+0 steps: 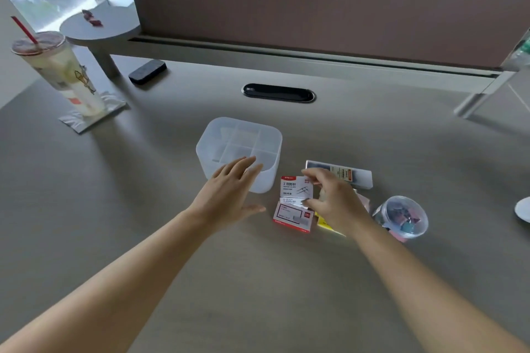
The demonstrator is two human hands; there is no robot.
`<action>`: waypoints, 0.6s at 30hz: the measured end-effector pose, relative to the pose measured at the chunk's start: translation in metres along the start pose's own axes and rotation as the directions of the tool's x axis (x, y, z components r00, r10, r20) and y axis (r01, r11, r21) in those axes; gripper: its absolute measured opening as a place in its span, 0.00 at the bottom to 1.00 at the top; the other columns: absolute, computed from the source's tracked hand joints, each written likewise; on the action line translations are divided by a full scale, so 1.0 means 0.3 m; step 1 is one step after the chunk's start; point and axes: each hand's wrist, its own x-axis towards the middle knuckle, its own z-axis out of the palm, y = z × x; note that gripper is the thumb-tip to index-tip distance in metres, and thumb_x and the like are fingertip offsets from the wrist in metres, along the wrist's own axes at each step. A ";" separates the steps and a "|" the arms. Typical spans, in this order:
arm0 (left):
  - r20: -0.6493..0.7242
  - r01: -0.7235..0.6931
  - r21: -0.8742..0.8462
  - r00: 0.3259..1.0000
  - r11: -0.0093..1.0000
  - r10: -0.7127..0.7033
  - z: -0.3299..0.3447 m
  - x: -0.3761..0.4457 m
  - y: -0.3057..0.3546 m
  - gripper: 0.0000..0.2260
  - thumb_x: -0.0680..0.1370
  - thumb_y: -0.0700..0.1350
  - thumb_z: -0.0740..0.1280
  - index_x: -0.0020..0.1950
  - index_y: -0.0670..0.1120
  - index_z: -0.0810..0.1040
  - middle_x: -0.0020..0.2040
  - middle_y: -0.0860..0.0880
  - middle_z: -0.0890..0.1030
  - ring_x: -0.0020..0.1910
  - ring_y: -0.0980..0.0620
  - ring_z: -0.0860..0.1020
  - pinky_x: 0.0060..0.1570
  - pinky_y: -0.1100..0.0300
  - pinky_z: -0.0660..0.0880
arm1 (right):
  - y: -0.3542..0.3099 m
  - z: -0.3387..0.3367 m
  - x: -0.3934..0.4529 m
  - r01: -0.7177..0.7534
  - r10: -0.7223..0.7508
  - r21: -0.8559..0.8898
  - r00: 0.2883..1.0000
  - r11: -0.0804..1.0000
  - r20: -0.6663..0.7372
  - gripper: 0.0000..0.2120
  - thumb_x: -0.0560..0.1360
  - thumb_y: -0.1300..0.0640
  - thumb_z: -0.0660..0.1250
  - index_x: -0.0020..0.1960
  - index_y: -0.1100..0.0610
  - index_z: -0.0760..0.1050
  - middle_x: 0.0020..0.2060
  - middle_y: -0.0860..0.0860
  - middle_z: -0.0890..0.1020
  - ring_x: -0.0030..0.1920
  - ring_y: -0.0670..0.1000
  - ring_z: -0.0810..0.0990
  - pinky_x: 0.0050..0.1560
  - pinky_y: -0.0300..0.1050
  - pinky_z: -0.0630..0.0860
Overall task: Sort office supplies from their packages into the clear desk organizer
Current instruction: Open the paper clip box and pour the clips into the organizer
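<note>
The right hand (334, 198) pinches a small white-and-red paper clip box (295, 190), fingertips on its upper right corner and thumb at its lower right edge; the box is tilted up, its printed face toward the camera and its long side running left to right. Just below it a second red-and-white box (292, 216) lies flat on the tabletop (143, 209), long axis also left to right.

The left hand (229, 195) is spread, fingers straight and apart, holding nothing; it hovers in front of the near wall of the clear organizer (226, 137), and whether the fingertips touch it cannot be told. The organizer stands upright near the middle of the tabletop, split into compartments.

Under the right hand a yellow pad (325, 222) shows partly. Beyond the hand lies a long flat clear case (358, 176), its length left to right. Toward the right edge stands a round clear tub of coloured binder clips (404, 219).

At the far left corner a lidded drink cup (60, 71) with a red straw stands on a silvery mat (86, 120). A black oblong device (147, 71) lies near the back edge, and a black cable slot (278, 92) sits in the tabletop behind the organizer.
</note>
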 end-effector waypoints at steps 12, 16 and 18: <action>0.015 0.149 -0.741 0.978 0.654 -0.206 -0.068 0.001 0.025 0.20 0.66 0.38 0.73 0.56 0.48 0.73 0.48 0.51 0.79 0.44 0.54 0.79 0.45 0.65 0.76 | -0.157 -0.042 -0.002 0.085 -0.077 0.286 0.996 0.954 -0.039 0.19 0.68 0.65 0.70 0.57 0.58 0.72 0.48 0.46 0.75 0.46 0.37 0.75 0.47 0.22 0.72; 0.080 0.173 -0.892 0.970 0.418 -0.230 -0.087 -0.006 0.004 0.20 0.66 0.28 0.70 0.48 0.49 0.73 0.41 0.48 0.79 0.38 0.57 0.80 0.39 0.69 0.77 | -0.191 -0.034 0.020 0.121 -0.117 0.230 0.993 0.966 -0.032 0.16 0.71 0.61 0.68 0.58 0.57 0.74 0.52 0.49 0.78 0.51 0.45 0.76 0.51 0.31 0.75; 0.103 0.187 -0.908 0.967 0.375 -0.234 -0.092 -0.017 -0.014 0.20 0.66 0.26 0.69 0.48 0.48 0.73 0.40 0.49 0.80 0.33 0.61 0.80 0.38 0.69 0.77 | -0.208 -0.026 0.028 0.147 -0.143 0.164 0.989 0.975 -0.035 0.15 0.72 0.60 0.66 0.58 0.58 0.74 0.54 0.51 0.78 0.51 0.47 0.77 0.50 0.32 0.75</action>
